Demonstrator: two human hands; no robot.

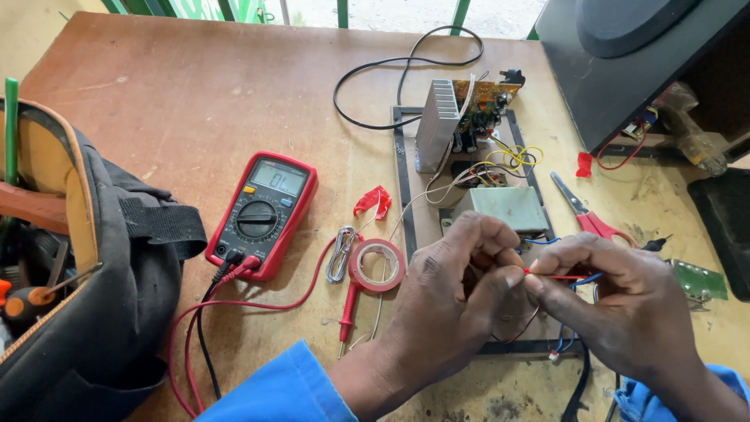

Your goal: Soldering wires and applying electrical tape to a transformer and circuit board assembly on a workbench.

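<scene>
Left hand (457, 293) and right hand (617, 301) both pinching thin red wire (558, 276) above amplifier chassis (406, 203), beside red tape roll (377, 266). Risk: overtwisting, strands snapping; wire slipping from fingertips.

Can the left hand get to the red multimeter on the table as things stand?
Probably yes, but not freely: the left hand pinches a thin red wire together with the right hand. The red multimeter lies uncovered to its left, with only the roll of red tape between.

The hands (539, 297) hide the red wire's (558, 276) ends; the speaker box (625, 70) is cropped
</scene>
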